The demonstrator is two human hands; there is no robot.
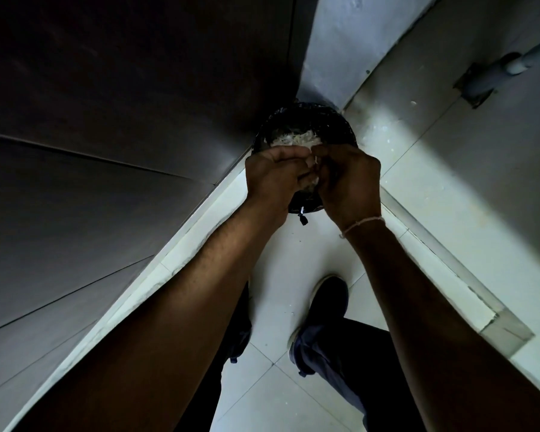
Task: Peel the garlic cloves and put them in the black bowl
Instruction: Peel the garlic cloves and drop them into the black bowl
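Note:
A round black bin [340,126] lined with a black bag stands on the floor in a corner, with pale papery garlic skins [289,139] piled inside. Both my hands are held together just above its near rim. My left hand [273,179] is curled around a pale garlic piece [312,182], mostly hidden between the fingers. My right hand [348,179] pinches at the same piece from the right. No black bowl is in view.
Dark cabinet panels [106,151] rise on the left and a grey wall [340,42] behind the bin. A pipe [493,70] runs along the wall at the right. White floor tiles [309,254] lie below, with my dark shoe [328,304] on them.

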